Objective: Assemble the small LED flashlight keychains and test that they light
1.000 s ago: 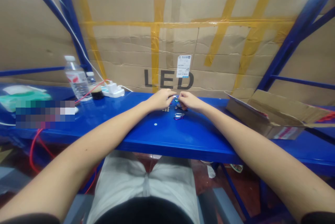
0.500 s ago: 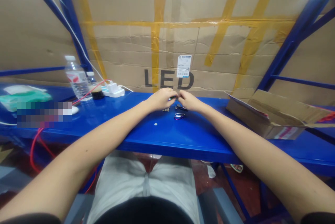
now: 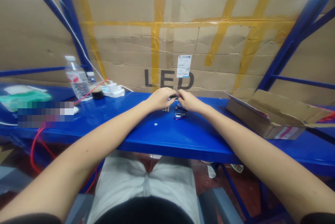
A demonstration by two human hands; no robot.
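Observation:
My left hand and my right hand nearly meet over the blue table, fingers curled and closed. A small dark piece shows at the left fingertips, too small to name. What the right fingers pinch is hidden. Just below the left hand lie several tiny brass-coloured metal pieces. Small dark and metal bits lie beside the right fingers, partly covered by them. Nearer to me, purple and silver loops that look like carabiners rest on the table.
An open cardboard box stands at the right on the blue table. At the left are a water bottle, a smaller bottle with dark liquid, a white power strip and red cables. A large LED carton stands behind.
Both hands stay almost in place, with only a slight shift of the right hand over the dark bits beside it. The things on the table have not moved.

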